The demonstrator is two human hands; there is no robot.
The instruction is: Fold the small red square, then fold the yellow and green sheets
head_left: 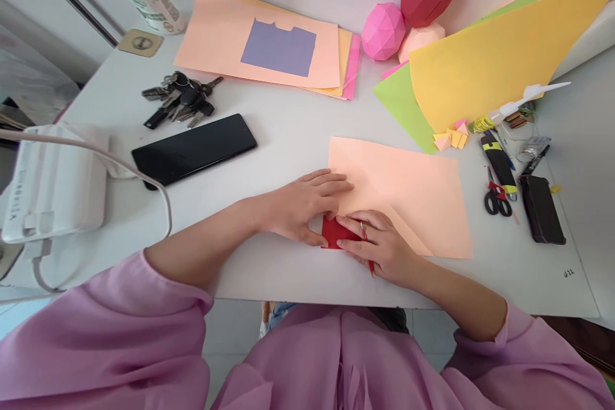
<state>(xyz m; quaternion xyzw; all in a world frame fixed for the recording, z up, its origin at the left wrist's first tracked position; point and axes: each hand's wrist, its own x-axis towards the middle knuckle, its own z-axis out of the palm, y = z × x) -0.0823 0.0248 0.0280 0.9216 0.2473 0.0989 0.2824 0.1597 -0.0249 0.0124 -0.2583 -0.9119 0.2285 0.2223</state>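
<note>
A small piece of red paper (332, 234) lies at the lower left edge of a large peach sheet (423, 198), which has a crease or flap near its middle. My left hand (302, 202) rests flat with fingers stretched over the peach sheet's left edge, its thumb touching the red paper's left side. My right hand (379, 243) is bent over the red paper's right part, fingertips on it. Between its fingers is a slim red stick (371, 267), possibly a pen; its silvery part shows near a knuckle. The fingers cover much of the stick and red paper.
A black phone (195, 148), keys (182, 99) and a white power bank (60, 186) lie left. Behind are stacked papers (206, 32) and faceted paper balls (383, 32). Scissors (497, 198), a cutter (500, 160), a glue bottle (485, 122) and a black case (542, 210) lie right.
</note>
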